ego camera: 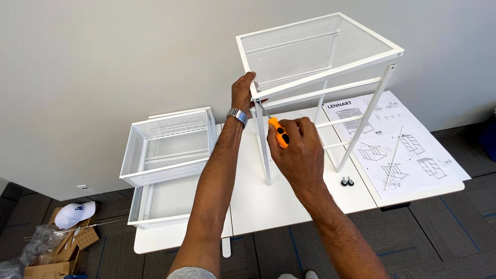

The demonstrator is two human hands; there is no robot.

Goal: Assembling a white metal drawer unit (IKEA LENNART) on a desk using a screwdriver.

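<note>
I see some big paper sheets (400, 147) lying flat on the white table (268, 206), at its right end. They are white with thin grey drawings of little frames and boxes on them. A thin white rod (393, 157) lies across the sheets.

Down on the floor, past the left end of the table, sits an open brown cardboard box (62, 253). Its flaps stick up. Crinkly clear plastic wrap (28, 250) is bunched just beside the box, on the side away from the table.

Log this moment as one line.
left hand: grips white mesh frame corner | right hand: holds orange screwdriver, tip at corner | on white table
</note>
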